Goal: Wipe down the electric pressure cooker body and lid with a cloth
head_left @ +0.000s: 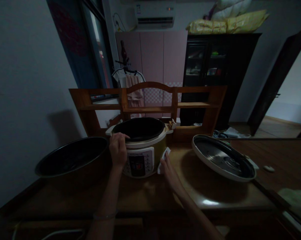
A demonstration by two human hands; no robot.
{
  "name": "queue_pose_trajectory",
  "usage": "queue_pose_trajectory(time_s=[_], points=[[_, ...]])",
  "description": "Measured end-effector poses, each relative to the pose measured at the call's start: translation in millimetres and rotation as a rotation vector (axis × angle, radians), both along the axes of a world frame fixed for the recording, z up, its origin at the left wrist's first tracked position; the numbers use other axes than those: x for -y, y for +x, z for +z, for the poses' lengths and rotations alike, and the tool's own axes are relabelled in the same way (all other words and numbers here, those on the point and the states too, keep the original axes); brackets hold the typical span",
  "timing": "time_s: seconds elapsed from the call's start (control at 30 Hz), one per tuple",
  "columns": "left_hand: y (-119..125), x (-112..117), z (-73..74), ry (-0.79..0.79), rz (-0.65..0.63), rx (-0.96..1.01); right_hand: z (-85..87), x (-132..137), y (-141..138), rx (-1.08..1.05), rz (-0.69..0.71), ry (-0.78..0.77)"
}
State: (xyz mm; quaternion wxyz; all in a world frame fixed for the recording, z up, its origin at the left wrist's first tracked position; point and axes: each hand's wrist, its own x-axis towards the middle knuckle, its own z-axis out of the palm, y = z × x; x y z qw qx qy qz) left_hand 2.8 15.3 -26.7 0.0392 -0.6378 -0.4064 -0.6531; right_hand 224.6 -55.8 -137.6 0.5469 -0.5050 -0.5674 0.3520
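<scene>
An electric pressure cooker [141, 163] stands without its lid on the wooden desk, its control panel facing me. My left hand [118, 150] is closed on the cooker's front left rim, fingers curled over the edge. Against the cooker's lower right side, my right hand [167, 166] presses a white wipe [166, 152], which may be tissue or cloth. A dark, wide pot [72, 156] sits to the left of the cooker. On the right, the round lid [222, 158] lies with its metal underside up.
Wooden shelving [150, 87] rises along the back of the desk [185, 186]. A wall [22, 100] borders the left side. Beyond are pink cabinets [151, 56], a dark cabinet [215, 63] and a coat stand with clothes [132, 86]. A small pale object [269, 168] lies at right.
</scene>
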Motion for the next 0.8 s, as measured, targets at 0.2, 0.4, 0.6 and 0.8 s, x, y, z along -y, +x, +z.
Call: queue_pose_trajectory(time_s=[0.2, 0.4, 0.6, 0.8], points=[[1, 2, 2.0, -0.002, -0.001, 0.004, 59.3, 6, -4, 0.200, -0.014, 0.288], [2, 2, 1.9, -0.007, -0.002, 0.025, 74.7, 12, -11, 0.482, -0.034, 0.498], [2, 3, 2.4, -0.001, 0.000, 0.008, 64.8, 21, -16, 0.632, -0.028, 0.508], [2, 2, 1.8, -0.022, 0.014, 0.017, 45.5, 20, -10, 0.668, -0.005, 0.480]])
